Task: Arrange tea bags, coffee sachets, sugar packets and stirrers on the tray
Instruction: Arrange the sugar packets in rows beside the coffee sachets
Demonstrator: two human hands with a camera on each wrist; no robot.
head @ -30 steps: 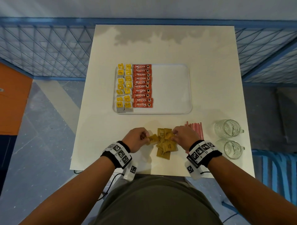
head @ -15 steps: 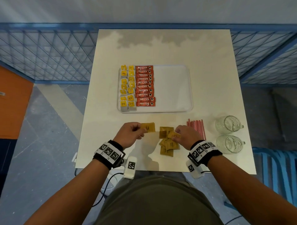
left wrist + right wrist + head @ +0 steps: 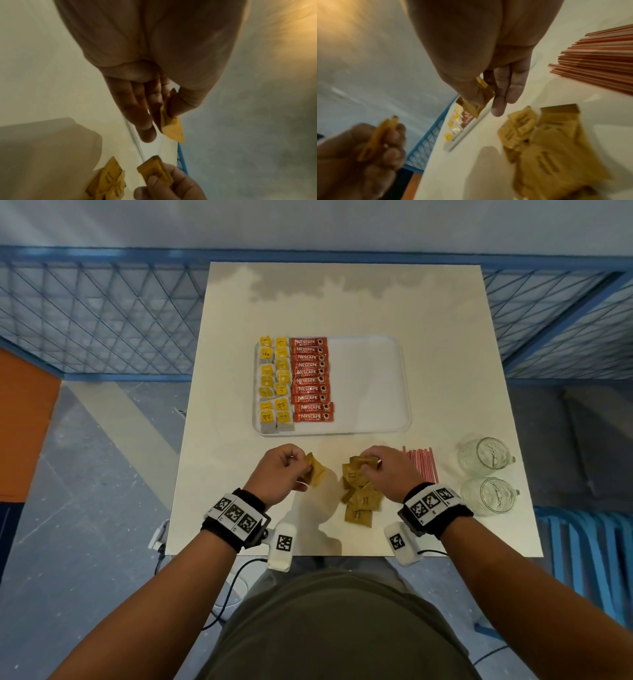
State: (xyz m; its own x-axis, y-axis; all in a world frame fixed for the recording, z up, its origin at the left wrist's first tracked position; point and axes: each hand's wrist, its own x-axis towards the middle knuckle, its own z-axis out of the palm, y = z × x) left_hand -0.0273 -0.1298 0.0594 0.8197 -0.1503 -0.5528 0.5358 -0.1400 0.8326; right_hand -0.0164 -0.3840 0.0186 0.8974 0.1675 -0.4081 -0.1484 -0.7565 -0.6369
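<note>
Two brown sugar packets are off the table now. A second ago both hands worked together over the pile [image 3: 359, 491] at lower centre; since then the left hand [image 3: 279, 470] has drawn away leftward, pinching one packet [image 3: 315, 474] between thumb and fingers, while the right hand [image 3: 387, 470] pinches another packet [image 3: 475, 104] just above the pile. Tea bags [image 3: 274, 385] and coffee sachets [image 3: 310, 380] already fill the left of the tray [image 3: 370, 385]; sugar looks next, stirrers [image 3: 419, 463] untouched.
</note>
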